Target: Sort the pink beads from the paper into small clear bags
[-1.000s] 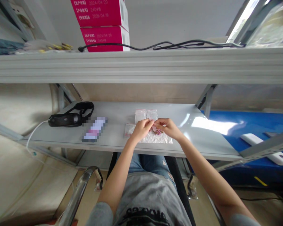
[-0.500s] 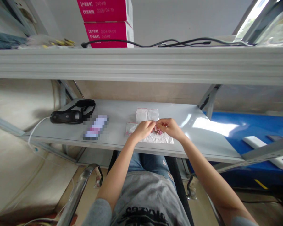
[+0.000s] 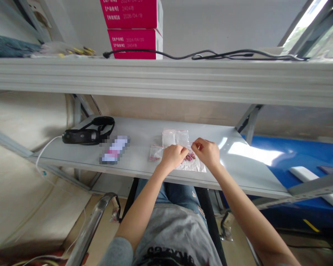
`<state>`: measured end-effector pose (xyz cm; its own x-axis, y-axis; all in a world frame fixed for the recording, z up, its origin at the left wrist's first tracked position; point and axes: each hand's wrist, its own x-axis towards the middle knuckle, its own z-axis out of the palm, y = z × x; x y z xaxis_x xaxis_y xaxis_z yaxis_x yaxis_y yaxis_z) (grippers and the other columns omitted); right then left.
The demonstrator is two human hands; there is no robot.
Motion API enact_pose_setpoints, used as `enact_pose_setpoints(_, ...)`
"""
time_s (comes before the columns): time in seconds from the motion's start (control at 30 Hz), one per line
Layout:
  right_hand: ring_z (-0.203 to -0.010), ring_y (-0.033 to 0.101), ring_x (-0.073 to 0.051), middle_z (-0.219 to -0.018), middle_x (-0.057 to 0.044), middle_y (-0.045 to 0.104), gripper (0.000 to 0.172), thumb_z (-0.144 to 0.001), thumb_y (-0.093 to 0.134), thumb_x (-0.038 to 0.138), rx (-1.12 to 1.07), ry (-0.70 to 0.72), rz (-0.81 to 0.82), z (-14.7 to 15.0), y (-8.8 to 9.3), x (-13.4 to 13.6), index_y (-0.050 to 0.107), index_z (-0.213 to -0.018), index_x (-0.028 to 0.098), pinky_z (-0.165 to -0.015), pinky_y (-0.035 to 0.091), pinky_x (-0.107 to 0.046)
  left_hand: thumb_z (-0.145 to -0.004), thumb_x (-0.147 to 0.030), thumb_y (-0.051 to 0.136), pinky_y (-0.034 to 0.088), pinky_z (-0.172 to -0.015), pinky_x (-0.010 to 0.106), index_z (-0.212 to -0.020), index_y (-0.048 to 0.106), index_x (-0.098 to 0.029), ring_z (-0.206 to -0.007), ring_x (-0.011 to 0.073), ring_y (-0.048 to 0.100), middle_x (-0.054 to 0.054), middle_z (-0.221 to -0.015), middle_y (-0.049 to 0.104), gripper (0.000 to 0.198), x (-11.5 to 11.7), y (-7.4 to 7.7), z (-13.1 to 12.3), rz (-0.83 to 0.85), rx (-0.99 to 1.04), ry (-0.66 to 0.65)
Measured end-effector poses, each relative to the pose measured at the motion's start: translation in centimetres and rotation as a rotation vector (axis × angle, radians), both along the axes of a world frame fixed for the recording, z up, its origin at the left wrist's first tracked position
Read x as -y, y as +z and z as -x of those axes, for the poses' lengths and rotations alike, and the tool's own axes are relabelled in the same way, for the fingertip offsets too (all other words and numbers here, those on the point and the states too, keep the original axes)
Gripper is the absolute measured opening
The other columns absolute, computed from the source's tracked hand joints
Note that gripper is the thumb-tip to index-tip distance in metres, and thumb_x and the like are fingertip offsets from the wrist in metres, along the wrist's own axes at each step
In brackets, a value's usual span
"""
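The left hand (image 3: 173,157) and right hand (image 3: 207,152) curl closed over a clear plastic bag (image 3: 176,138) (small pink beads (image 3: 189,157) sit between them).

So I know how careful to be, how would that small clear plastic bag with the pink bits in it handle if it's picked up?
The small clear plastic bag looks thin and floppy, since its film lies flat and creased. It is probably very light, holding only a few pink pieces along its lower edge, and these may slide around inside. It might also slip easily across the glossy grey metal shelf.
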<state>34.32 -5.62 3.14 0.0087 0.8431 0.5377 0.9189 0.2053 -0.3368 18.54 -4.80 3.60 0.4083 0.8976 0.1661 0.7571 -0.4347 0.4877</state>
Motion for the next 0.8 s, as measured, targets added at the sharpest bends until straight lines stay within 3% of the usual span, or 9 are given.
enact_pose_setpoints(0.13,-0.053,0.053,-0.013,-0.070,-0.001,0.063,0.014,-0.075,0.050,0.027,-0.021,0.007,0.001,-0.5,0.1,-0.1,0.061,-0.081,0.021,-0.049,0.030,-0.024,-0.082,-0.031,0.037,0.035,-0.057,0.025,-0.057,0.060,-0.016,-0.052,0.0143,0.052,0.003,-0.050,0.057,0.038,-0.2,-0.5,0.0,-0.006,0.040,0.038)
enact_pose_setpoints(0.37,-0.090,0.056,-0.021,-0.093,-0.006,0.062,0.022,-0.075,0.047,0.013,-0.020,0.369,-0.031,0.1,0.3,-0.2,0.066,-0.080,0.022,-0.075,0.043,-0.032,-0.086,-0.033,0.032,0.038,-0.060,0.026,-0.061,0.062,-0.016,-0.058,0.0154,0.056,0.004,-0.054,0.059,0.042,-1.0,-0.4,0.2,0.035,0.054,-0.002)
enact_pose_setpoints(0.47,-0.090,0.056,-0.021,-0.095,-0.006,0.063,0.024,-0.082,0.044,0.019,-0.059,0.488,0.081,0.1,0.6,-0.3,0.068,-0.084,0.022,-0.081,0.042,-0.036,-0.088,-0.033,0.031,0.040,-0.064,0.026,-0.063,0.061,-0.017,-0.063,0.0165,0.058,0.004,-0.058,0.061,0.042,-1.0,-0.5,0.3,0.005,0.045,-0.015)
enact_pose_setpoints(0.6,-0.081,0.058,-0.018,-0.086,-0.005,0.065,0.032,-0.089,0.041,0.034,-0.170,0.599,0.224,0.1,1.0,-0.2,0.068,-0.081,0.020,-0.074,0.044,-0.031,-0.092,-0.036,0.026,0.042,-0.067,0.028,-0.067,0.058,-0.018,-0.066,0.0162,0.058,0.003,-0.062,0.060,0.044,-0.7,-0.9,0.3,-0.070,0.204,-0.004)
enact_pose_setpoints(0.7,-0.076,0.059,-0.016,-0.085,-0.005,0.064,0.028,-0.086,0.048,0.040,-0.276,0.584,0.235,0.4,1.0,0.0,0.068,-0.087,0.020,-0.066,0.045,-0.027,-0.090,-0.040,0.033,0.043,-0.081,0.032,-0.086,0.057,-0.018,-0.087,0.0178,0.057,0.006,-0.086,0.062,0.033,-0.5,-1.9,-0.3,-0.274,0.462,0.152)
enact_pose_setpoints(0.8,-0.069,0.057,-0.015,-0.081,-0.006,0.063,0.031,-0.085,0.049,0.042,-0.386,0.539,0.210,0.8,0.7,0.1,0.069,-0.087,0.019,-0.057,0.043,-0.025,-0.088,-0.041,0.042,0.033,-0.099,0.040,-0.113,0.046,-0.017,-0.116,0.0219,0.043,0.012,-0.118,0.050,0.035,-0.6,-3.6,-1.2,-0.415,0.652,0.300)
